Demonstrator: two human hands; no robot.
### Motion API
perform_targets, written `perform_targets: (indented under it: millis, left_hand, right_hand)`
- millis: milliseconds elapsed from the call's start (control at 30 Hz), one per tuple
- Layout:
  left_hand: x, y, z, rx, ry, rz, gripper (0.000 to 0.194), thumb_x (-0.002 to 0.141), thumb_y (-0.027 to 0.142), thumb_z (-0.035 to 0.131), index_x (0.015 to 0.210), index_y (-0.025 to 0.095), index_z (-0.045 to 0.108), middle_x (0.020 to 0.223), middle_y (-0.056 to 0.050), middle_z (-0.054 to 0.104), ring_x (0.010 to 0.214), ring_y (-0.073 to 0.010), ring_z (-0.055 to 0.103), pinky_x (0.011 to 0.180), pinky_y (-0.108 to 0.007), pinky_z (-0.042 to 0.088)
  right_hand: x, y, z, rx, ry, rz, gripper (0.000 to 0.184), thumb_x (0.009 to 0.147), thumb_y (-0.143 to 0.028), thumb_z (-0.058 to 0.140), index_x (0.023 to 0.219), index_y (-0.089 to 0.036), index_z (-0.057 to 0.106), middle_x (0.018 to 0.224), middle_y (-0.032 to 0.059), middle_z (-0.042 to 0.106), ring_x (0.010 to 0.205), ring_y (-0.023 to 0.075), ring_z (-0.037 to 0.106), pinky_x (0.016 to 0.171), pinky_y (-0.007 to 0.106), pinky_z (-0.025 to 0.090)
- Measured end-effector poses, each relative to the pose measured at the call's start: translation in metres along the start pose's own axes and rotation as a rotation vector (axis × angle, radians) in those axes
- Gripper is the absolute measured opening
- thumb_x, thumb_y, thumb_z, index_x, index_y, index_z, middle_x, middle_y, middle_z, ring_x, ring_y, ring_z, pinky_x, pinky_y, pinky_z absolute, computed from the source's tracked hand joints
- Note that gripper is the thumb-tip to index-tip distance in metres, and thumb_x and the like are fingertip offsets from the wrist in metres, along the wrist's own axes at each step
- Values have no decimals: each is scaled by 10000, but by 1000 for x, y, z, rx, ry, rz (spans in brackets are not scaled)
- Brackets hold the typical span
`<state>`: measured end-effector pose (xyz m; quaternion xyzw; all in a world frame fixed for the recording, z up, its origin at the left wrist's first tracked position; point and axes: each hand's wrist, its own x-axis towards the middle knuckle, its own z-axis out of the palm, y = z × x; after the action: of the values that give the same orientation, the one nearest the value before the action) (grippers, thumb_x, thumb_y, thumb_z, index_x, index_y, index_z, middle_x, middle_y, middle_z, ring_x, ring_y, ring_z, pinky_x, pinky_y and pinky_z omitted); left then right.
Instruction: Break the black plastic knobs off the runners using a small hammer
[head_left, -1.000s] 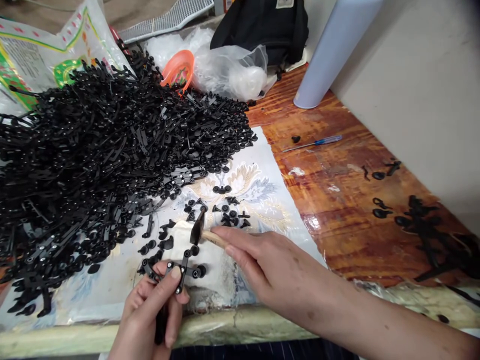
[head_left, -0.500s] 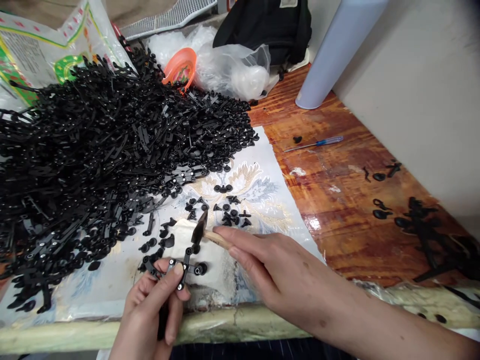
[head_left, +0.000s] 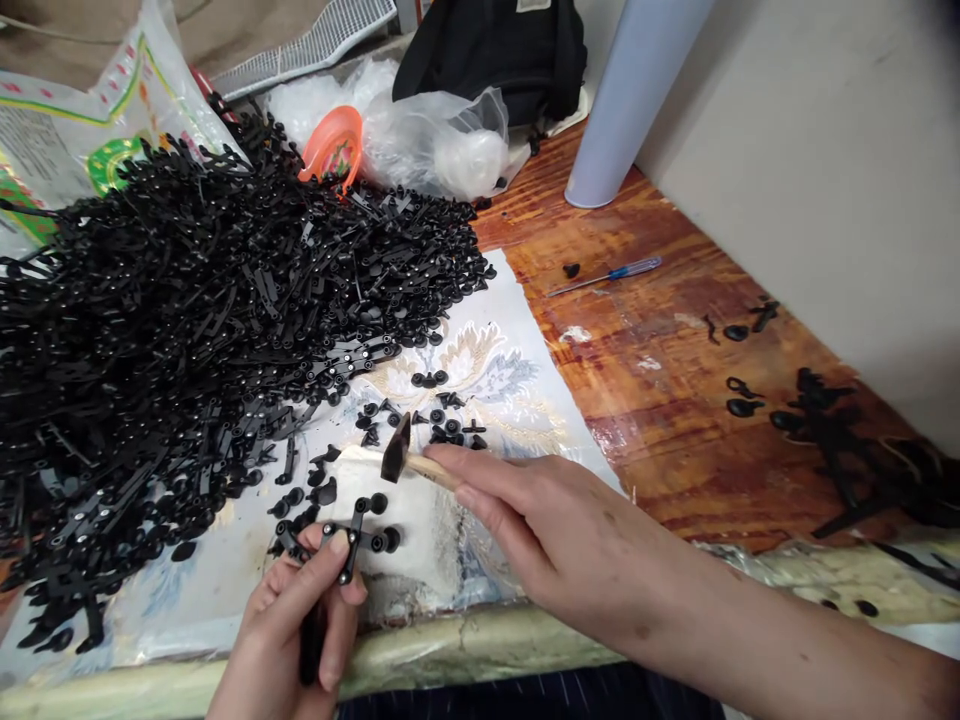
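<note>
Left hand [head_left: 300,615] pinched jointed black plastic linkage [head_left: 352,540], thumb on top, above white cloth pad [head_left: 431,530]. Right hand [head_left: 525,510] closed round wooden-handled dark metal hammer [head_left: 409,460], head near linkage. Beyond: heaped black plastic parts [head_left: 210,270]; clear plastic bag [head_left: 450,150], contents unclear.

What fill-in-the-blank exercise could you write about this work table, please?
1. The hammer is in the ____ hand.
2. The other hand has its ____ on top of a jointed part.
3. The pile of small parts is ____ in colour.
4. The screwdriver lies on bare ____, not on the patterned sheet.

Missing words: right; thumb; black; wood.
</note>
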<state>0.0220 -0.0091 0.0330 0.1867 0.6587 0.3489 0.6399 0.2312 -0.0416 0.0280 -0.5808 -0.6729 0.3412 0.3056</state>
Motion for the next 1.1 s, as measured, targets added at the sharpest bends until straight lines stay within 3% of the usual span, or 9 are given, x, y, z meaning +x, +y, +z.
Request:
perform_targets:
  millis: [233,400,600,800,900,967,1100]
  left_hand:
    - [3,-5,-6,49,24,1,252,637,266,854,722,195,628,328,99,468,258,-16,359,330,-102,288]
    - [5,-5,-8,72,12,3,286,645,291,849,750,192,602,415,65,596,252,-2,364,345,-104,290]
    - [8,-8,-10,117,-60,12,328,682,378,815,777,172,578,463,12,662,228,15,349,337,-102,221]
    - [10,-14,-12,73,-68,-2,365,687,433,783,786,194,526,451,23,639,216,4,313,302,-111,130]
    - [8,-12,-9,62,-64,-2,357,691,421,771,796,199,512,446,39,625,216,10,301,304,-106,110]
    - [6,-9,-7,61,-55,-2,346,691,402,768,792,196,509,446,51,614,224,19,295,310,-99,114]
    - [7,-7,-7,87,-78,-5,342,685,412,759,765,193,509,435,56,604,220,16,284,293,-100,110]
  right_hand:
    - [-2,0,-1,3,9,-34,372,984,-199,370,1283,-226,590,1251,63,680,1009,253,704,848,408,574]
    - [-6,-5,-2,-14,-22,-50,380,998,-215,362,1336,-227,535,1204,78,702,939,226,716,824,386,575]
    - [-5,-12,0,-160,-118,-123,442,978,-178,375,1410,-231,448,881,64,748,697,198,708,650,327,593]
    - [-7,-15,-5,-200,38,-268,498,975,-150,379,1466,-232,383,950,82,745,682,193,714,587,271,594]
    - [-6,-11,-1,-313,-79,-289,542,932,-100,377,1468,-177,393,857,91,736,640,212,710,558,299,600]
    - [-4,-10,0,-327,-141,-263,552,930,-98,375,1474,-190,382,917,97,737,652,199,716,569,283,604]
    - [0,-13,-2,-182,10,-286,542,973,-163,396,1500,-263,320,1042,79,735,707,156,726,583,193,586]
